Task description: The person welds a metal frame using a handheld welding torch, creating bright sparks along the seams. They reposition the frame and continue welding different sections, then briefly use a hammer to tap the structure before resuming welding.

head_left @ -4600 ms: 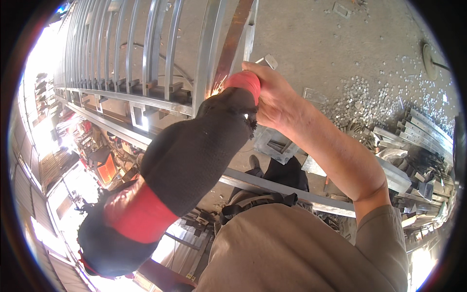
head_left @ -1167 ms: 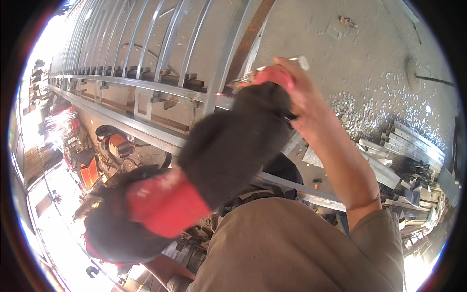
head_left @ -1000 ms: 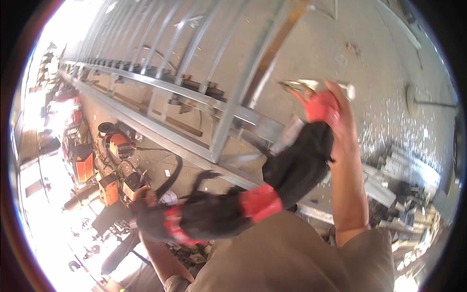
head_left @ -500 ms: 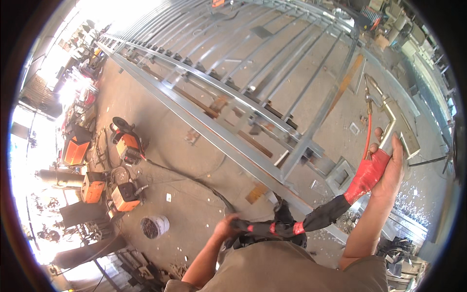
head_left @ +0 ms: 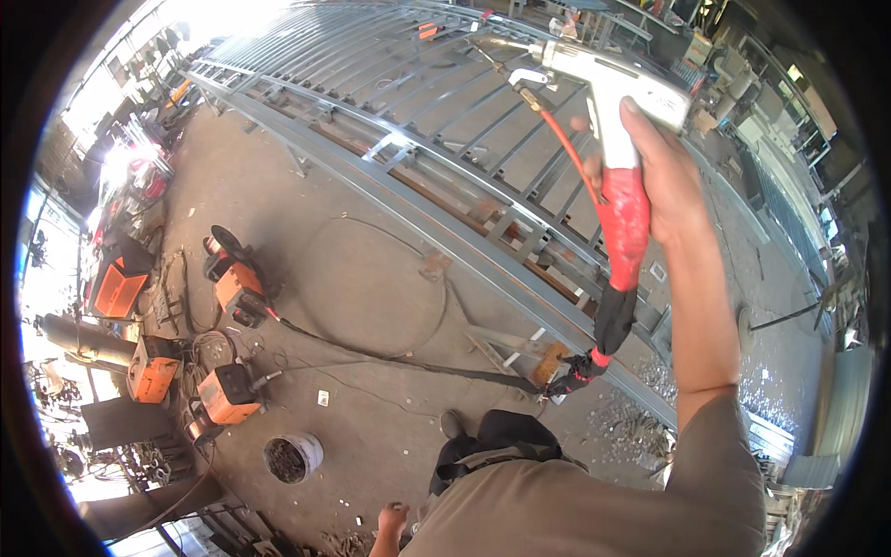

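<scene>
My right hand (head_left: 664, 172) is raised at the upper right, wrapped round the grip of a silver welding gun (head_left: 608, 107). The gun's nozzle points to the far left, and a thin orange hose (head_left: 561, 135) runs along it. Red wrapping covers the lower grip, leading into a black cable (head_left: 615, 314) with bands of red tape. This cable hangs down and runs left across the floor. Low at the front, my left hand (head_left: 392, 518) is beside my body, with nothing in it; its fingers are loosely bent and apart.
A long steel frame with parallel bars (head_left: 445, 181) stretches from the far left toward the right. Orange-and-black machines (head_left: 227, 395) stand on the left floor. A white bucket (head_left: 293, 459) of dark bits sits near my left. Metal scraps (head_left: 626, 422) lie right of my feet.
My right hand has lifted the welding gun up and to the left. My left hand has let go of the taped cable and dropped toward my side; the cable now hangs lower.
</scene>
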Demonstrator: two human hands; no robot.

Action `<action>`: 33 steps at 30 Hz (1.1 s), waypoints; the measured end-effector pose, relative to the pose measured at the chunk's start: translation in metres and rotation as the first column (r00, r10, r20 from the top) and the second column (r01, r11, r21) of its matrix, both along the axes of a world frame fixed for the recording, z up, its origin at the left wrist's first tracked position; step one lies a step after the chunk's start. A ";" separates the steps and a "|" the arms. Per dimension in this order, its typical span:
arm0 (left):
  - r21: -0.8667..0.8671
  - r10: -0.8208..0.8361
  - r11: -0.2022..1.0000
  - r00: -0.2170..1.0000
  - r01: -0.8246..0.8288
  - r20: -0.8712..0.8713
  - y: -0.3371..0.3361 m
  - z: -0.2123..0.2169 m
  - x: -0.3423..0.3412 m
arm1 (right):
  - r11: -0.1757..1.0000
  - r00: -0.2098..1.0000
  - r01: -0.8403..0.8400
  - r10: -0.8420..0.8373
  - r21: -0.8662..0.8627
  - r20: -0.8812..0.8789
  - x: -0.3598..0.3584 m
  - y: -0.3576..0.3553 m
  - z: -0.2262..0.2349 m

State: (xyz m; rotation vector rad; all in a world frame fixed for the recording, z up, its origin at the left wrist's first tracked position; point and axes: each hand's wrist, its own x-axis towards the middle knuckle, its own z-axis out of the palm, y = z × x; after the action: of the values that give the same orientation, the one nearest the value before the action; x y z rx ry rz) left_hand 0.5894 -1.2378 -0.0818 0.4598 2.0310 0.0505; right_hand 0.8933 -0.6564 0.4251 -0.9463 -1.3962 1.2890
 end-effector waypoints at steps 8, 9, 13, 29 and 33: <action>0.159 0.416 0.881 0.889 -0.446 0.190 0.020 0.014 -0.010 | 0.917 1.000 -0.024 0.024 -0.398 -0.005 -0.019 0.070 -0.113; 0.178 0.368 0.904 0.919 -0.390 0.144 0.034 0.011 -0.016 | 0.906 1.000 -0.018 0.025 -0.423 0.011 -0.012 0.087 -0.130; 0.235 0.298 0.921 0.951 -0.310 0.089 0.084 0.002 -0.043 | 0.877 0.999 -0.038 0.040 -0.478 -0.006 0.038 0.169 -0.187; 0.182 0.428 0.874 0.891 -0.451 0.153 0.202 -0.027 -0.151 | 0.640 0.961 0.001 -0.213 -0.768 -0.177 0.146 0.253 -0.417; 0.227 0.376 0.883 0.909 -0.410 0.178 0.229 -0.041 -0.178 | 0.590 0.974 0.028 -0.196 -0.807 -0.110 0.154 0.254 -0.423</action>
State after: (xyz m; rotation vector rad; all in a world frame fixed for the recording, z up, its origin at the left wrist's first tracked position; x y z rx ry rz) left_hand 0.4117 -1.0089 -0.1230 0.1881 1.9667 0.5894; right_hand 1.0469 -0.4028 0.0025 -1.4286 -0.5222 1.9031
